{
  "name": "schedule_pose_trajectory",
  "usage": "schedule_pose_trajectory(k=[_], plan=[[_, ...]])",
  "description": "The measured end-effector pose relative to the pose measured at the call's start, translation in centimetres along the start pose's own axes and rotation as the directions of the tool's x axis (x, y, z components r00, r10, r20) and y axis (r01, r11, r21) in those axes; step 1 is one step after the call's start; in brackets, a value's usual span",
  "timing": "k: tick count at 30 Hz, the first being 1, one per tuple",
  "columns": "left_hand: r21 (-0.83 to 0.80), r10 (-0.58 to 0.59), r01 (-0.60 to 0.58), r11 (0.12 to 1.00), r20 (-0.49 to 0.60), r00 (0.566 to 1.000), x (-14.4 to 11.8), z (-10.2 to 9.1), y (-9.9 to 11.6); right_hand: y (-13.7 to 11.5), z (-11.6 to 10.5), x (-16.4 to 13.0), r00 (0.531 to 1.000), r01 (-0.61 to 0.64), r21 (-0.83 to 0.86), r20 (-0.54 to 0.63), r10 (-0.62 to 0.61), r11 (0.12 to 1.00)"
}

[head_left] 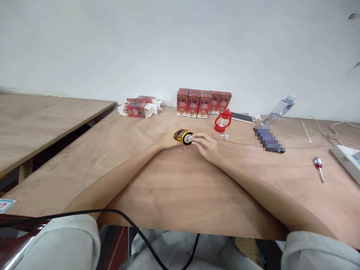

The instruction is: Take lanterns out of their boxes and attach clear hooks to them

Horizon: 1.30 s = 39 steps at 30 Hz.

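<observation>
My left hand is wrapped round a small gold toy lantern lying on its side, its round black-and-yellow base turned toward my right hand. At that base, the fingertips of my right hand are pinched together on a small white piece, too small to make out in detail. A thin wire handle hangs below the lantern. Beyond my right hand a red toy lantern stands upright, with several bits of wire and small white pieces lying in front of it.
Red printed boxes stand by the wall, with opened boxes lying to their left. On the right are a white phone, a dark phone, a tilted water bottle, a screwdriver and a power strip with cables.
</observation>
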<state>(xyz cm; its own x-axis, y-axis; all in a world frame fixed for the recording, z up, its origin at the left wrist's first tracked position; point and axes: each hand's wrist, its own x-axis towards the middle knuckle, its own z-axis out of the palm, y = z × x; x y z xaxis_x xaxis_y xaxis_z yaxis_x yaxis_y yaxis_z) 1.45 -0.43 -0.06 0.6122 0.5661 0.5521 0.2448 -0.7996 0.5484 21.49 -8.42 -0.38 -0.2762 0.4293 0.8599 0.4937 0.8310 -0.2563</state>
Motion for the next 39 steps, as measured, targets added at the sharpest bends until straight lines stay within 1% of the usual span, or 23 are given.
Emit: schedule_pose_trajectory(k=[3, 8, 10, 12, 15, 18, 25, 27, 31, 35, 37, 39], plan=[[0.016, 0.019, -0.02, 1.0, 0.021, 1.0, 0.0, 0.0, 0.2, -0.2, 0.0, 0.1, 1.0, 0.012, 0.02, -0.013, -0.012, 1.0], [0.023, 0.046, -0.049, 0.999, 0.093, 0.995, 0.2, 0.0, 0.8, -0.1, 0.1, 0.0, 0.998, 0.025, 0.006, -0.057, -0.024, 1.0], [0.032, 0.043, -0.047, 0.998, 0.111, 0.993, 0.2, -0.1, 1.1, 0.0, 0.2, -0.1, 0.998, 0.054, -0.01, -0.045, -0.054, 0.999], [0.046, 0.042, -0.048, 0.998, 0.118, 0.992, 0.2, -0.1, 1.2, 0.2, 0.3, -0.3, 0.996, 0.092, -0.026, -0.004, -0.092, 0.995], [0.061, 0.058, -0.065, 0.996, 0.117, 0.991, 0.2, -0.1, 1.1, 0.3, 0.4, -0.4, 0.994, 0.107, -0.028, 0.04, -0.105, 0.994], [0.059, 0.07, -0.076, 0.995, 0.112, 0.991, 0.2, 0.0, 0.9, 0.5, 0.4, -0.5, 0.994, 0.101, -0.034, 0.053, -0.1, 0.994], [0.051, 0.053, -0.06, 0.997, 0.129, 0.99, 0.2, 0.0, 0.9, 0.5, 0.2, -0.3, 0.992, 0.117, -0.136, 0.071, -0.108, 0.984], [0.05, 0.05, -0.057, 0.997, 0.132, 0.99, 0.2, -0.1, 1.1, 0.5, 0.2, -0.3, 0.988, 0.142, -0.14, 0.079, -0.131, 0.98], [0.041, 0.052, -0.058, 0.997, 0.131, 0.99, 0.2, -0.1, 1.2, 0.5, 0.1, -0.3, 0.971, 0.234, -0.191, 0.094, -0.219, 0.953], [0.022, 0.042, -0.045, 0.999, 0.118, 0.992, 0.2, -0.1, 1.0, 0.4, 0.2, -0.3, 0.95, 0.313, -0.213, 0.083, -0.302, 0.926], [0.006, 0.035, -0.036, 0.999, 0.109, 0.993, 0.2, -0.1, 0.9, 0.4, 0.2, -0.3, 0.949, 0.313, -0.233, 0.098, -0.298, 0.921], [-0.011, 0.031, -0.03, 0.999, 0.1, 0.995, 0.2, -0.1, 0.9, 0.4, 0.2, -0.3, 0.956, 0.29, -0.249, 0.12, -0.268, 0.924]])
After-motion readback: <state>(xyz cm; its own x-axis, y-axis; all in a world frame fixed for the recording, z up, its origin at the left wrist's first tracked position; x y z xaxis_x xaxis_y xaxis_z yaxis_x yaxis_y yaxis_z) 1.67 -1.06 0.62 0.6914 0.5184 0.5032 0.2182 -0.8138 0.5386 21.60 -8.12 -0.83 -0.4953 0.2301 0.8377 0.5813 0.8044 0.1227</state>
